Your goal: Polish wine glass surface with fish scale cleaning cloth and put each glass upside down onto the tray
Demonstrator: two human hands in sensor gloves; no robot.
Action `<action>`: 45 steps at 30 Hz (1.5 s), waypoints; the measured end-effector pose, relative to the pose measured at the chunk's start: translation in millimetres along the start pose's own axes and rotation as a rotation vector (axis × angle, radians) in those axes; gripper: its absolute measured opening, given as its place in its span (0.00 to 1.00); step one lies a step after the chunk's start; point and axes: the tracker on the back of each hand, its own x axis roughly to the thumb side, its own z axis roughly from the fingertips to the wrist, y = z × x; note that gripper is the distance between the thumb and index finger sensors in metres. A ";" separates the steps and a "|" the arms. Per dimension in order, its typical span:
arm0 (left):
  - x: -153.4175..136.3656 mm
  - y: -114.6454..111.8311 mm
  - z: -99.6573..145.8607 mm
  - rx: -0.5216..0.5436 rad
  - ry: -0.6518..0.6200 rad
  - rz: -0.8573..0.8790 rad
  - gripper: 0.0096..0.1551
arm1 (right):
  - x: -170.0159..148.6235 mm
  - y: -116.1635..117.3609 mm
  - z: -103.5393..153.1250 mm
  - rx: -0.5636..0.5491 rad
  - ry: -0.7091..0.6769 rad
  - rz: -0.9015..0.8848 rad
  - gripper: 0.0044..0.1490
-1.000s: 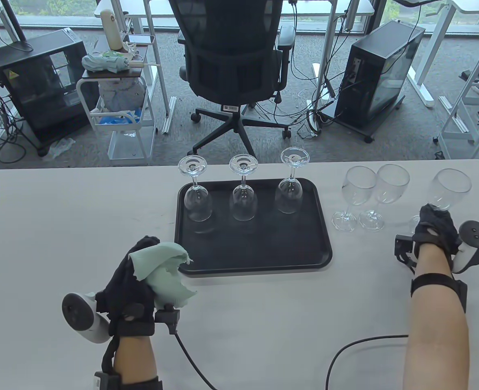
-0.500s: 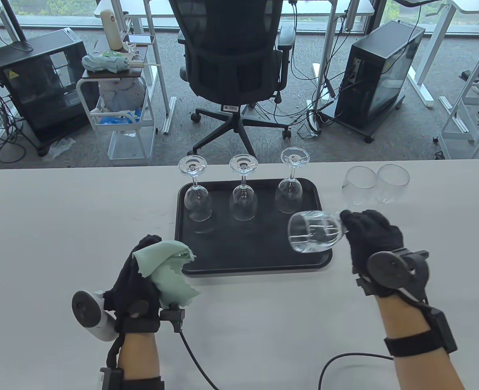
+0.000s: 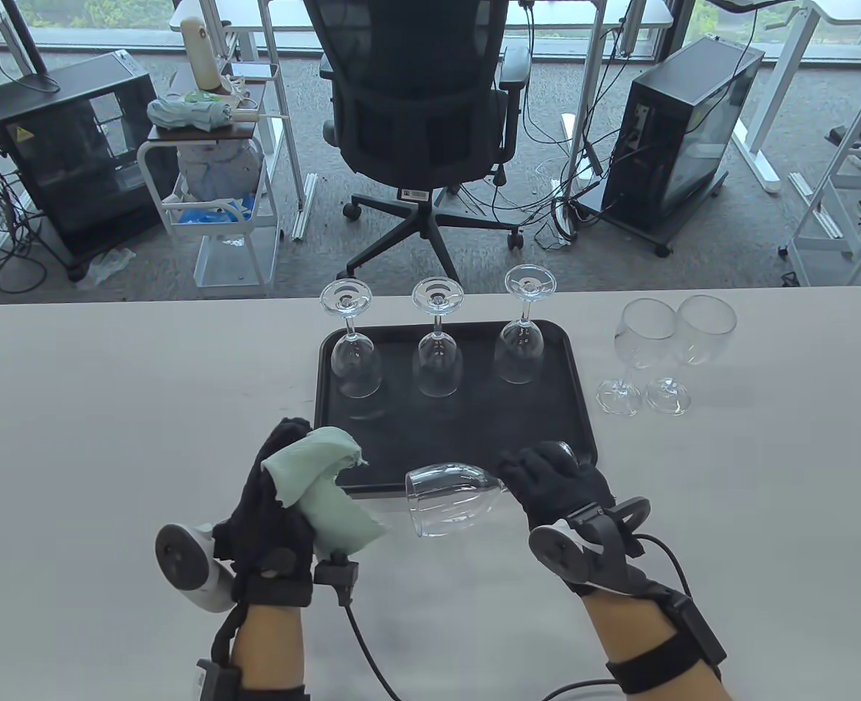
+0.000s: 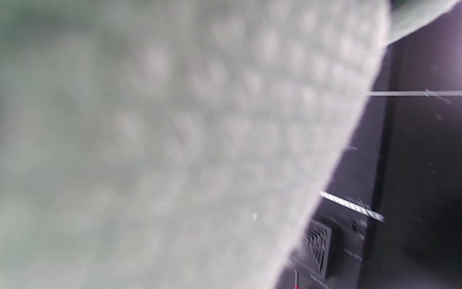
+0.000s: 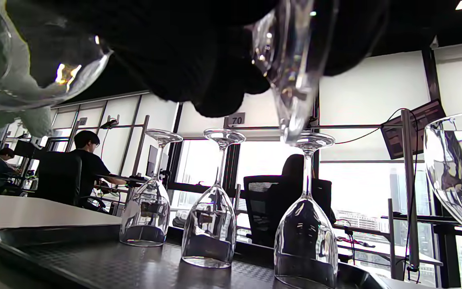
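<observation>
My right hand [image 3: 547, 478] grips a wine glass [image 3: 448, 500] by its stem, bowl lying sideways and pointing left, just in front of the black tray [image 3: 580, 409]. In the right wrist view the held glass's foot [image 5: 291, 64] hangs under my gloved fingers. My left hand [image 3: 284, 482] holds the pale green cloth [image 3: 324, 489] bunched in its fingers, close to the bowl's mouth; the cloth [image 4: 155, 152] fills the left wrist view. Three glasses stand upside down along the tray's far side [image 3: 357, 358] [image 3: 439, 350] [image 3: 522, 343].
Two upright wine glasses [image 3: 638, 350] [image 3: 693, 347] stand on the table right of the tray. A cable [image 3: 372, 657] trails over the table near its front edge. Beyond the table are an office chair [image 3: 423, 109], a cart and computer towers.
My right hand took the rightmost upright glass off the table, tipped it sideways and carried it left and toward me. My left hand with the cloth shifted right toward it.
</observation>
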 end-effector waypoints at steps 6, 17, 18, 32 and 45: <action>-0.5 -72.2 -11.4 -0.199 0.033 -0.088 0.32 | -1.0 -6.6 1.7 -0.020 0.005 -0.056 0.34; -33.8 -106.3 13.8 -0.439 0.106 -0.167 0.40 | -10.7 -12.3 9.4 -0.034 0.064 -0.058 0.34; -34.4 -105.0 17.0 -0.436 0.112 -0.183 0.41 | -9.0 -12.4 10.9 -0.042 0.063 -0.069 0.34; -24.1 -72.8 11.9 -0.201 0.070 -0.111 0.35 | -51.4 -2.5 21.9 -0.187 0.106 -0.716 0.58; -19.1 -74.6 11.5 -0.273 -0.001 -0.184 0.36 | -60.2 20.3 18.2 0.021 0.184 -1.145 0.55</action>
